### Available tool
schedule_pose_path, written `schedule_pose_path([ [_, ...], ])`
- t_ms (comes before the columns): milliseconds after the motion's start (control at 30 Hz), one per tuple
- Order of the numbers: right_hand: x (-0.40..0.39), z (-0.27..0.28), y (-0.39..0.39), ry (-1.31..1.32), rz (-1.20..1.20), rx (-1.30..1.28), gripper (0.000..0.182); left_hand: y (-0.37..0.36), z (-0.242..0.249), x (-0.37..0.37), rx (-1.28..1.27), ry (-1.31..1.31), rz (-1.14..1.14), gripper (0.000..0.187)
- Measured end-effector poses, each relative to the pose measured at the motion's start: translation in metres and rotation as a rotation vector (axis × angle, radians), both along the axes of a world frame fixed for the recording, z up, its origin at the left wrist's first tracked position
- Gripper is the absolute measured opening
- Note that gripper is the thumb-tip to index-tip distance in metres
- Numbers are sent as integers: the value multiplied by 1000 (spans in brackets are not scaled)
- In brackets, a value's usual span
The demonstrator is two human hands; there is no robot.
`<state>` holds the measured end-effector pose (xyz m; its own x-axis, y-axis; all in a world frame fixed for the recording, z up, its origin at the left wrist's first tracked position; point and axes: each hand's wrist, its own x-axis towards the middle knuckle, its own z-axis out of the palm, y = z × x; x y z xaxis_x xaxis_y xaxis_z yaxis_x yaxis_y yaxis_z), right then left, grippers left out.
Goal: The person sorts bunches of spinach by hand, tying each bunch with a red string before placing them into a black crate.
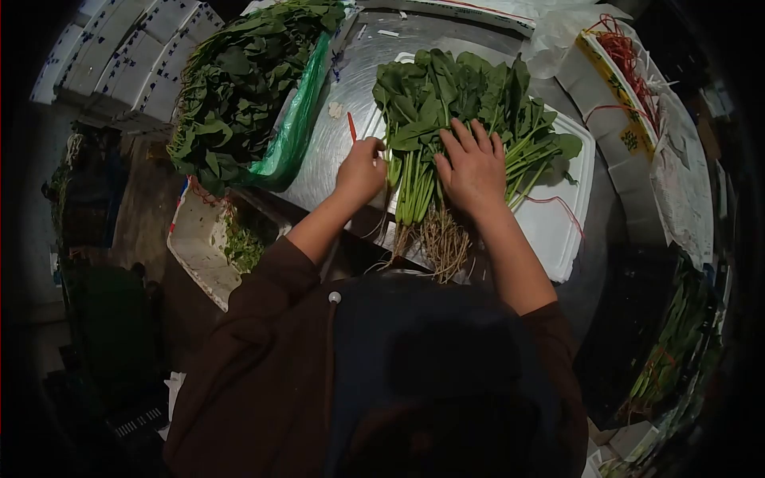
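Note:
A pile of spinach (418, 95), dark green leaves away from me and pale roots toward me, lies on a white foam lid (570, 231). My right hand (474, 167) rests on the stems with its fingers spread. At the pile's left edge, my left hand (362, 171) is closed, its fingertips right against the outer stems; I cannot tell what it grips. A thin red stick-like piece (351, 126) shows just beyond that hand. The roots (445, 243) hang together over the near edge.
Left of the hands, a large heap of leafy greens (239, 103) lies on green plastic (303, 127). Below it stands a white foam bin (195, 247) with leaf scraps. On the right is a white box (594, 80) holding red ties (617, 48). White boxes (127, 60) are stacked at far left.

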<state>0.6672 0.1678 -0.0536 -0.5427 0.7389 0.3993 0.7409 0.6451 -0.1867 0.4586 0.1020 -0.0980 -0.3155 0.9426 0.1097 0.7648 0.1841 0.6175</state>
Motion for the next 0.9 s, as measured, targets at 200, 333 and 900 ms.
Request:
schedule_pose_path([
  [200,17,29,-2,301,104,107,31,-4,-14,-24,-57,211,-35,28],
  [333,101,16,18,515,-234,-172,28,3,-13,-30,-215,376,-83,18],
  [900,193,-6,-11,372,-454,-547,26,-20,20,-46,-249,-1351,125,50],
])
